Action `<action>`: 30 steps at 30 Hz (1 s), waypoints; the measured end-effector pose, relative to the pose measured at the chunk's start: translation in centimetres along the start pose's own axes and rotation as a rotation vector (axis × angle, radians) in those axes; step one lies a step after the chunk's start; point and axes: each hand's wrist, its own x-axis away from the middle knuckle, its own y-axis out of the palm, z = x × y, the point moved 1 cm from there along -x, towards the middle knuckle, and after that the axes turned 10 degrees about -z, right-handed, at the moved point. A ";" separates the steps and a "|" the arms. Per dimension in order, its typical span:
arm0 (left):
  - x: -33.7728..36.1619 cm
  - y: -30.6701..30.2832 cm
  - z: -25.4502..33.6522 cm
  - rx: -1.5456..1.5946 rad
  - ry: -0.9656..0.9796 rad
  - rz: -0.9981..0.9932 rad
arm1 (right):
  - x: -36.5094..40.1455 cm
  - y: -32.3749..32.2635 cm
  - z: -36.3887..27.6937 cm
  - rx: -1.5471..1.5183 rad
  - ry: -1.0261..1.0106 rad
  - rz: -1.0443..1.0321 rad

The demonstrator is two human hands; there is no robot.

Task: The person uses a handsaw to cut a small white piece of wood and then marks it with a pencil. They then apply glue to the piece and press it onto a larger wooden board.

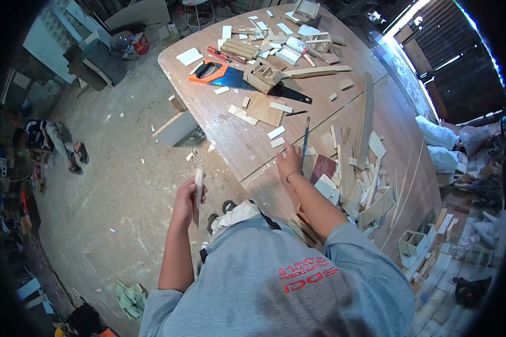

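My left hand point(190, 197) is closed around a narrow wooden strip point(199, 185), held upright off the table's left edge, above the floor. On the table, my right hand point(290, 161) has its fingers drawn together at the surface; what they pinch, if anything, is too small to make out. Just beyond those fingertips lie two small pale wood blocks point(276, 132). A thin dark-blue blade point(306, 135) rests close along the right side of that hand. Farther up lies a handsaw point(225, 75) with an orange handle, partly covered by a small wooden assembly point(262, 74).
Wood offcuts point(275, 48) crowd the table's far end, and more scraps point(371, 185) lie to the right. A long board point(367, 118) stretches across that side. Another person point(53, 140) is at the far left. White sacks point(437, 135) stand beyond the table at right.
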 end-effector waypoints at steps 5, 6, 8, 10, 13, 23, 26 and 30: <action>2.0 -1.3 -0.9 -0.095 -0.015 0.108 | -6.9 -0.4 -0.7 0.070 0.172 -0.090; 2.4 -1.5 -1.1 -0.108 -0.030 0.127 | -8.4 -0.4 -0.8 0.071 0.158 -0.097; 3.3 -1.4 -0.9 -0.073 -0.005 0.160 | -11.1 -0.6 -0.3 0.184 0.144 -0.073; 4.3 -1.6 -1.2 -0.093 0.034 0.222 | -12.8 -1.7 -0.9 0.241 0.156 -0.068; 5.9 -2.3 -1.4 -0.090 0.002 0.274 | -14.5 -3.0 -0.9 0.344 0.095 -0.098; 7.2 -3.9 -4.4 0.105 -0.044 0.363 | -16.4 -3.8 -0.8 0.312 -0.069 -0.039; 6.0 -2.9 -3.3 0.081 -0.011 0.333 | -15.9 -3.0 -1.2 0.038 -0.066 0.010; 3.7 0.3 -0.4 0.038 0.014 0.252 | -8.1 -3.4 -4.6 -0.702 -0.043 -0.319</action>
